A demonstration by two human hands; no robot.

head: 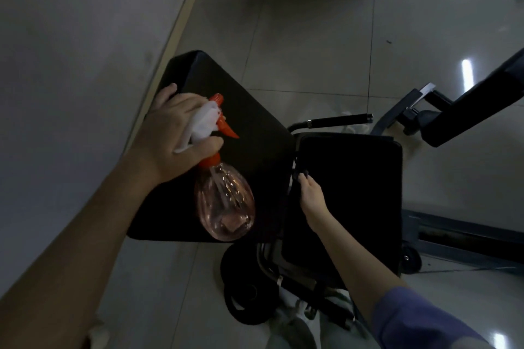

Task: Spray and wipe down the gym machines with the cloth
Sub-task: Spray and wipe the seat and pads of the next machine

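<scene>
While the left hand [173,133] gripped the spray bottle [224,201] and cloth [202,122] above one pad [255,122], the right hand [312,195] held a knob [302,174] at the edge of the seat [354,193]

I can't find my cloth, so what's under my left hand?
A white cloth is bunched under the left hand, pressed against the orange head of the spray bottle. The hand covers the bottle's neck and part of the cloth.
</scene>
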